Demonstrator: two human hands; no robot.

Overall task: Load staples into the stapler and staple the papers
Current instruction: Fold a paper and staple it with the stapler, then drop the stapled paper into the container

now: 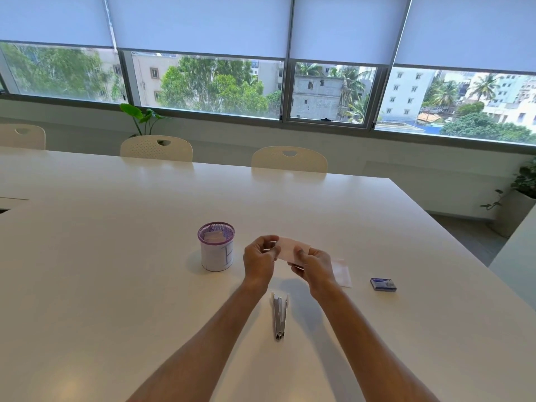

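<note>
pink paper [291,250] | pinched by left hand [259,258], right hand [314,266]

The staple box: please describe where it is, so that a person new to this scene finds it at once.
Start at the white table and go to the right of the two hands. Past the loose white paper, near the table's right edge, lies the staple box. It is the only small, dark blue, flat thing there.

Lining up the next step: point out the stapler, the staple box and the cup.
stapler [279,317]: head view, middle of its metal body.
staple box [383,284]: head view, top face.
cup [217,256]: head view, white side wall.
</note>
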